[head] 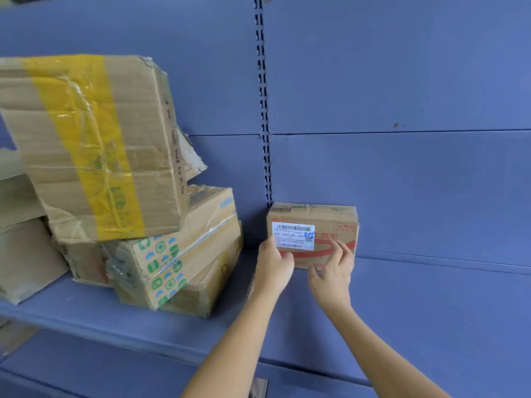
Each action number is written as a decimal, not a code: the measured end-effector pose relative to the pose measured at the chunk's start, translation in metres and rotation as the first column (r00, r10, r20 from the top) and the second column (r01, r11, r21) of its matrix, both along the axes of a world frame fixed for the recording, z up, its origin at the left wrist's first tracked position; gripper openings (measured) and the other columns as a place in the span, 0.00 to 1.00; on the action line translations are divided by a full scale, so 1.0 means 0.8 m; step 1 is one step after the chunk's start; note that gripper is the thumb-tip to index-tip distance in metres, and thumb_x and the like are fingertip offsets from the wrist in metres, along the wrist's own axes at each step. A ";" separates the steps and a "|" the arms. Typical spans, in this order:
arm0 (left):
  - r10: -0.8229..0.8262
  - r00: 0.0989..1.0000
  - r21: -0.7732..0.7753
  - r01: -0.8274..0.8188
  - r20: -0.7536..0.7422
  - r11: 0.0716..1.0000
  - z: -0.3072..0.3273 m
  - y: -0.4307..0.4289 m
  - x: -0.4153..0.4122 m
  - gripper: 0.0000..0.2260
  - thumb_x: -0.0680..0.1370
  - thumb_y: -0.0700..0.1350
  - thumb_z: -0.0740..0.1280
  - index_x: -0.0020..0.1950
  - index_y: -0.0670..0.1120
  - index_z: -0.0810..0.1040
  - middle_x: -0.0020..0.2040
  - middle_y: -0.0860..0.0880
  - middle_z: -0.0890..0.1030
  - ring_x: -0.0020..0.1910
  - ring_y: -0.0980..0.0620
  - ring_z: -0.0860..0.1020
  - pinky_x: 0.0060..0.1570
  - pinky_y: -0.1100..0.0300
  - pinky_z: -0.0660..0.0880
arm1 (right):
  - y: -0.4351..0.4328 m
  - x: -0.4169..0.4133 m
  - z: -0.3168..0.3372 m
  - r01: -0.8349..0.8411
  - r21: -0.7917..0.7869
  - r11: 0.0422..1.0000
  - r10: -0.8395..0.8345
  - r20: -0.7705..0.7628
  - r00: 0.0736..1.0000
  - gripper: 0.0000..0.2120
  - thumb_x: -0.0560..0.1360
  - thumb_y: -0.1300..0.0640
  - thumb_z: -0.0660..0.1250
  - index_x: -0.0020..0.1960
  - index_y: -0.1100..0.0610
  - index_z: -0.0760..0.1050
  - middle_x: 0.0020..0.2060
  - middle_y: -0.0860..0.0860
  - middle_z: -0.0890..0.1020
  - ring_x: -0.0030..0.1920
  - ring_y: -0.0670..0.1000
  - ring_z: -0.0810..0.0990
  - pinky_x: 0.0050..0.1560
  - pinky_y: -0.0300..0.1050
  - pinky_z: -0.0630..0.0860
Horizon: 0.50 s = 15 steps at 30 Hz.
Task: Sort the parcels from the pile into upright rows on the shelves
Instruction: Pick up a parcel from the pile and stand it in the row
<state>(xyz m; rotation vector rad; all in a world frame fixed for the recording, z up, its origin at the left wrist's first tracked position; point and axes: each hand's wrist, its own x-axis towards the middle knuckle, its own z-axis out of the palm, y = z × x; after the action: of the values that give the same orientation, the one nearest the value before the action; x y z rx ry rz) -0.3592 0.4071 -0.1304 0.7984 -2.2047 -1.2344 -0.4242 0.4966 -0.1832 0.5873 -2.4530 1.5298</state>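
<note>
- The small parcel (342,222) stands upright on the shelf (431,311) against the back panel, apart from the pile (129,196);
- left hand (273,264) pinches its lower left corner; right hand (333,271) rests loose, spread fingers (344,254) at the front, gripping nothing;
- it is probably light, stiff cardboard; best gripped by its short ends.

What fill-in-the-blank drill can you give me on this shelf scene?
The small brown cardboard box with red print carries a ___ label.
It stands on the ___ metal shelf.
The large dented cardboard box topping the left stack is bound with ___ tape.
The left hand grips the small box's lower ___ corner.
Missing: white; blue; yellow; left.
</note>
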 end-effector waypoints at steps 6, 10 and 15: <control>0.015 1.000 -0.156 -0.015 0.000 0.988 0.021 -0.023 0.090 0.21 0.79 0.45 0.60 0.73 0.48 0.66 0.70 0.49 0.71 0.69 0.50 0.69 0.66 0.54 0.68 | -0.037 0.077 0.033 -0.086 0.101 0.991 0.096 -0.099 0.990 0.25 0.74 0.67 0.64 0.70 0.65 0.64 0.69 0.61 0.62 0.68 0.62 0.61 0.64 0.51 0.63; -0.037 0.998 -0.294 0.019 -0.055 0.956 0.037 -0.032 0.163 0.20 0.78 0.43 0.60 0.71 0.47 0.70 0.69 0.50 0.72 0.68 0.52 0.69 0.67 0.55 0.66 | -0.062 0.151 0.063 -0.146 0.070 0.987 0.152 -0.090 0.984 0.20 0.78 0.61 0.61 0.69 0.62 0.66 0.68 0.57 0.66 0.67 0.59 0.63 0.66 0.51 0.63; -0.045 0.999 -0.400 0.035 -0.015 0.916 0.048 -0.046 0.275 0.15 0.77 0.44 0.61 0.64 0.46 0.75 0.62 0.49 0.76 0.61 0.49 0.74 0.58 0.54 0.72 | -0.077 0.251 0.075 -0.204 0.002 0.979 0.204 -0.042 0.978 0.12 0.78 0.58 0.60 0.61 0.59 0.72 0.59 0.55 0.74 0.64 0.58 0.69 0.61 0.58 0.69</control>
<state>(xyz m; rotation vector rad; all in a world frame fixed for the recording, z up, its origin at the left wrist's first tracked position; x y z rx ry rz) -0.1390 0.3703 -0.0920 0.5702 -2.3514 -0.7598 -0.2231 0.4348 -0.1232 0.8865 -2.4220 1.5742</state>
